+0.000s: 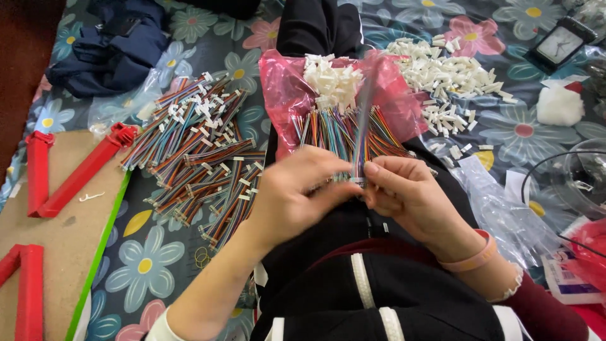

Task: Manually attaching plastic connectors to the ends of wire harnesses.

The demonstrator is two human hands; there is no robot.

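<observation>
Far left: red bars (76, 173) lie on a brown board (57, 252) with a green edge.
Left pile: finished wire bundles (202, 164) with white plugs are heaped on the flowered cloth (145, 265), beside a dark blue garment (110, 47).
Left hand (293, 196): fingers curled, tips pinched at the lower end of the ribbon (361, 126); motion blur hides exactly how they grip it.
Ribbon: a flat multicolour wire strip, upright over the lap, above the loose wires (344, 132) on a pink bag (284, 95).
Right hand (404, 192): thumb and fingers closed on the ribbon's lower end, touching the left fingertips.
Right: white plugs (448, 76) are scattered on the cloth; a clock (558, 44) lies beyond them.
Risk: I judge the ribbon could slip from the pinch, or its wires splay, if the grip loosens.
Surface: a soft flowered bedcover in a crowded home workspace.
</observation>
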